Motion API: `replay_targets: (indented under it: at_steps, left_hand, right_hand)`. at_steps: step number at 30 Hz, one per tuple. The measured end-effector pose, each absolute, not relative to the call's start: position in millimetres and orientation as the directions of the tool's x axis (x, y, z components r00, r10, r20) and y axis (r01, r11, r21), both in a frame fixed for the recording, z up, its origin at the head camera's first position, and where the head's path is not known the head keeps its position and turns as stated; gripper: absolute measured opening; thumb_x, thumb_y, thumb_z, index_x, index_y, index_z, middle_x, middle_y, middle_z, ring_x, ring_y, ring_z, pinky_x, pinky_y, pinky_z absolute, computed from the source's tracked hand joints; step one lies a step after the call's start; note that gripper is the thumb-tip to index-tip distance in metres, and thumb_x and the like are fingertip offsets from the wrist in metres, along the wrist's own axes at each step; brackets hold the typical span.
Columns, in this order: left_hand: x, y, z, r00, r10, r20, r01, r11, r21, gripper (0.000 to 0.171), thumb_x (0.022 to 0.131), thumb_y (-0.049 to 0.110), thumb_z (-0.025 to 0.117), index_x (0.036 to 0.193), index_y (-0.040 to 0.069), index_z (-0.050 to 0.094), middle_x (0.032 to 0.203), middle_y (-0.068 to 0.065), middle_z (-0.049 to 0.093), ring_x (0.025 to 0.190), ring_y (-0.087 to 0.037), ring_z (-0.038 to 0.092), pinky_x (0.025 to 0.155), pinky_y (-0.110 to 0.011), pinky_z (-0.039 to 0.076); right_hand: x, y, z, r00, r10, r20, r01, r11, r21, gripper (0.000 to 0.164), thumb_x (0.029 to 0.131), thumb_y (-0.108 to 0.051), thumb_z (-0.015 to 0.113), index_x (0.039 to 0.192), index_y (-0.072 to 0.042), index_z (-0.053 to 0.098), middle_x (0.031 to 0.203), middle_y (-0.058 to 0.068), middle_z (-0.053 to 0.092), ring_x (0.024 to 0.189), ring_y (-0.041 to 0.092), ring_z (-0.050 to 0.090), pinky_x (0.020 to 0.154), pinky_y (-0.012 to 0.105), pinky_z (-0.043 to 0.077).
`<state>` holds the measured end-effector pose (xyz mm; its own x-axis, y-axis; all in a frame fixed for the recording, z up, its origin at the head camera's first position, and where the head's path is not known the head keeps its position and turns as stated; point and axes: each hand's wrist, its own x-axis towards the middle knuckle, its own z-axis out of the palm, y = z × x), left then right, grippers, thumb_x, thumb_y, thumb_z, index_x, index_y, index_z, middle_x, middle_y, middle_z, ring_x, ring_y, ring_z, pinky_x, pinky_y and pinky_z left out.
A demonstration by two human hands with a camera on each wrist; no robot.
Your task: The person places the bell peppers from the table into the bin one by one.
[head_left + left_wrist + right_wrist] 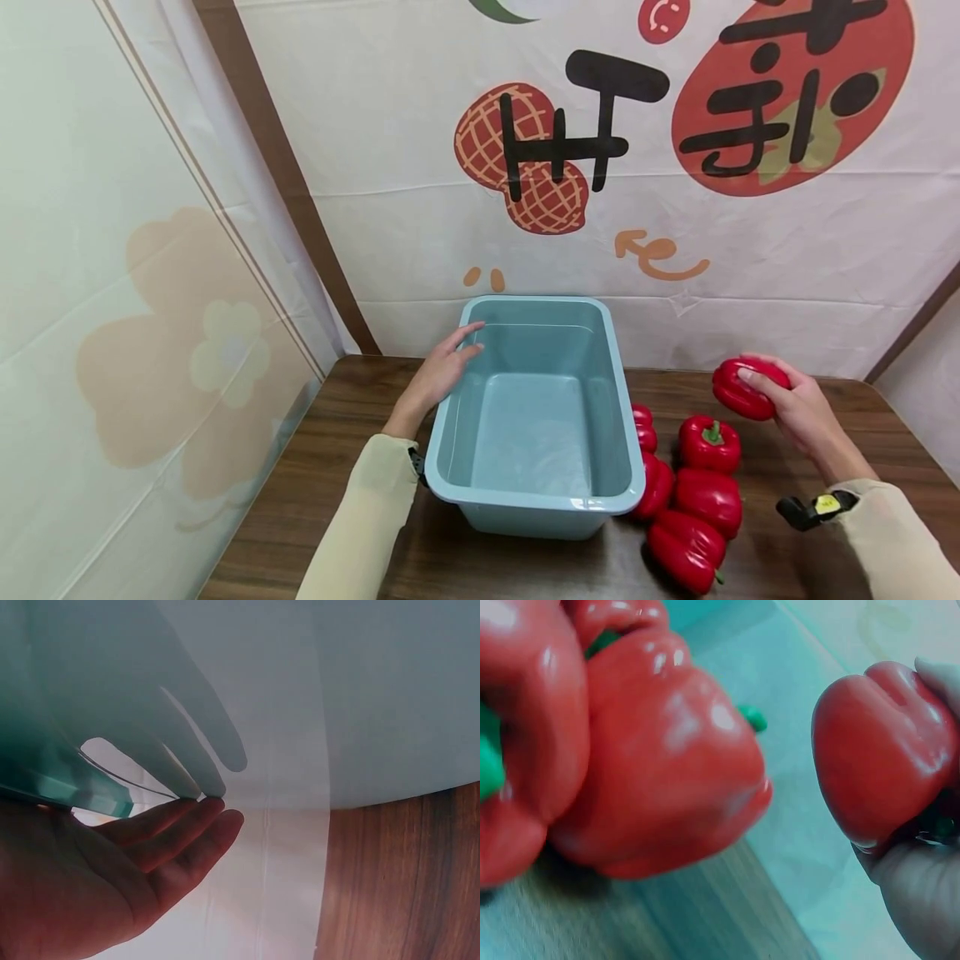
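Observation:
My right hand [808,410] grips a red bell pepper [738,393], its thumb laid across the near side, above the table at the right. In the right wrist view the held pepper [881,750] shows its lobed end, and a bit of dark green stem sits by the palm. A light blue plastic tub [534,501] stands in the middle with a bare floor inside. My left hand [438,372] is at the tub's left rim, thumb and index finger reaching over it. In the left wrist view, nearly straight fingers [191,844] touch the tub's outer wall [277,697].
Several red bell peppers [708,500] with green stems lie bunched on the wooden table [300,508] against the tub's right side. A white printed cloth [405,208] hangs behind the table, and another cloth [172,500] hangs along its left edge.

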<state>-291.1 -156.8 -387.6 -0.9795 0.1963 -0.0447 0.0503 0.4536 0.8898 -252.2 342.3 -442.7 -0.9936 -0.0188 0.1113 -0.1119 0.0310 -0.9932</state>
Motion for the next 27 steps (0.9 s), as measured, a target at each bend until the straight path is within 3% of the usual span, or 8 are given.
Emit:
replay_targets:
  at_steps: [8, 13, 21, 27]
  left_hand:
    - [-291.3, -155.9, -386.9, -0.979, 0.199, -0.038, 0.056, 0.444, 0.894, 0.052, 0.101, 0.044, 0.044, 0.151, 0.031, 0.04, 0.162, 0.001, 0.026, 0.146, -0.026, 0.029, 0.113, -0.057, 0.029]
    - [-291.5, -154.9, -387.2, -0.98, 0.198, -0.034, 0.058, 0.44, 0.896, 0.053, 0.101, 0.044, 0.044, 0.152, 0.03, 0.039, 0.162, 0.0, 0.026, 0.146, -0.026, 0.029, 0.114, -0.057, 0.028]
    - [-293.7, -154.7, -388.5, -0.98, 0.196, -0.036, 0.053, 0.429, 0.902, 0.054, 0.101, 0.044, 0.044, 0.153, 0.029, 0.038, 0.162, -0.001, 0.025, 0.143, -0.028, 0.032, 0.112, -0.058, 0.031]
    - [-296.0, -153.8, -388.7, -0.98, 0.196, -0.039, 0.05, 0.429, 0.902, 0.053, 0.101, 0.043, 0.043, 0.153, 0.029, 0.038, 0.162, -0.001, 0.026, 0.143, -0.028, 0.032, 0.111, -0.058, 0.031]
  right_hand:
    - [-252.0, 331.8, -428.9, -0.985, -0.083, 0.149, -0.141, -0.097, -0.985, 0.032, 0.101, -0.009, 0.054, 0.131, -0.017, 0.06, 0.112, -0.008, 0.065, 0.091, 0.006, 0.068, 0.072, 0.025, 0.059]
    - [-250.4, 325.5, -419.6, -0.978, -0.126, 0.167, -0.153, -0.117, -0.981, 0.033, 0.102, -0.008, 0.051, 0.132, -0.019, 0.059, 0.115, -0.005, 0.063, 0.092, 0.007, 0.068, 0.073, 0.027, 0.059]
    - [-248.1, 310.7, -407.0, -0.968, -0.159, 0.195, -0.177, -0.119, -0.977, 0.038, 0.101, -0.008, 0.051, 0.139, -0.01, 0.052, 0.119, -0.003, 0.06, 0.097, 0.009, 0.066, 0.076, 0.028, 0.059]
    - [-247.4, 301.2, -400.6, -0.965, -0.167, 0.2, -0.183, -0.113, -0.977, 0.036, 0.101, -0.008, 0.051, 0.136, -0.015, 0.056, 0.121, -0.001, 0.058, 0.098, 0.01, 0.066, 0.076, 0.029, 0.059]
